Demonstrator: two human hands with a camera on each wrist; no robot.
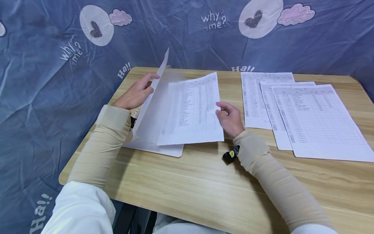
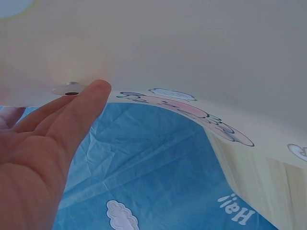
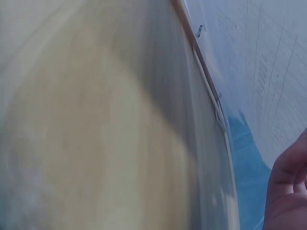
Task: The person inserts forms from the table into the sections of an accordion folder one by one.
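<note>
A pale plastic folder [image 1: 146,100] with cartoon prints on its outer side lies spread on the table, its cover raised steeply. My left hand [image 1: 136,92] holds this cover near its upper edge. In the left wrist view, the left hand's fingers [image 2: 79,115] lie against the cover [image 2: 192,57], beside a small round snap. A printed sheet [image 1: 193,107] with table columns is partly behind the folder's translucent layer. At the sheet's right edge, my right hand [image 1: 230,118] pinches it between thumb and fingers. The right wrist view shows only part of the right hand [image 3: 288,187].
Several printed sheets [image 1: 324,130] lie overlapping on the right of the wooden table [image 1: 175,182]. A blue cloth [image 1: 181,29] with printed words and shapes hangs behind and to the left. A black wrist device [image 1: 230,155] is by the right cuff.
</note>
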